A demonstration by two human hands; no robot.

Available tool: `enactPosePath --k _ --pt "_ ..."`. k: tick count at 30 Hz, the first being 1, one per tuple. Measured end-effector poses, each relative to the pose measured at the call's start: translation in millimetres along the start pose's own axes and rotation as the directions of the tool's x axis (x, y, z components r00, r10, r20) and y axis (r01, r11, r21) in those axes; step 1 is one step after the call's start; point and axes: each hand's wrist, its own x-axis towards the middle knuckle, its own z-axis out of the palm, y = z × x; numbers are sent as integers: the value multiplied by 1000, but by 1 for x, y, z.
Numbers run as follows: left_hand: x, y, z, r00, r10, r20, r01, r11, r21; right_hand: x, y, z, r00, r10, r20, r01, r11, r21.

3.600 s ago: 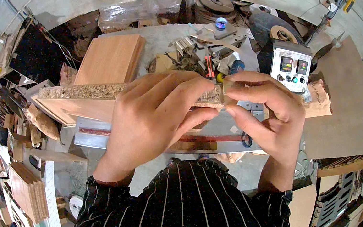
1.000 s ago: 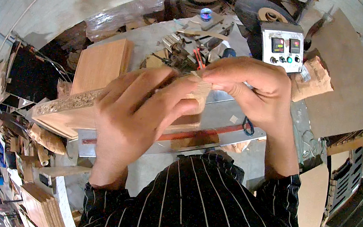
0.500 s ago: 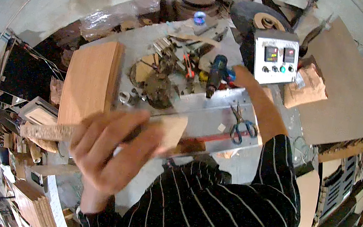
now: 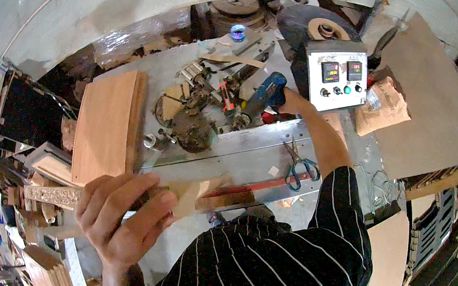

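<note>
Board (image 4: 193,195) gripped by my left hand (image 4: 120,219), left-end edge (image 4: 52,195) bare, work apparently unfinished; my right hand (image 4: 293,103) grips a blue power tool (image 4: 265,95).

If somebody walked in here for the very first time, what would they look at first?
Probably the white control box with its glowing displays, at the upper right. Just left of it, the right hand is at a blue-and-black power tool. Then perhaps the blue-handled scissors near the table's front edge, or the rough-edged board in the left hand, lower left.
</note>
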Motion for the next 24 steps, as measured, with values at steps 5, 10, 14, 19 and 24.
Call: enactPosePath --k 5,10,14,19,24 --pt "2 -5 9 997 27 -77 -26 1000 9 -55 -66 -44 989 103 -102 -38 865 500" --pt "4 -6 13 989 63 -132 -66 998 -22 -116 -82 -86 965 6 -262 176 727 664" --pt "-2 -4 9 981 92 -173 -88 996 30 -116 -101 -95 880 128 -457 235 720 653" --pt "-1 -1 16 981 93 -169 -97 995 -12 -79 -79 -61 861 220 -458 213 662 719" --pt "-2 7 8 984 68 -165 -70 998 -7 -17 -72 -18 819 186 -543 298 671 680"
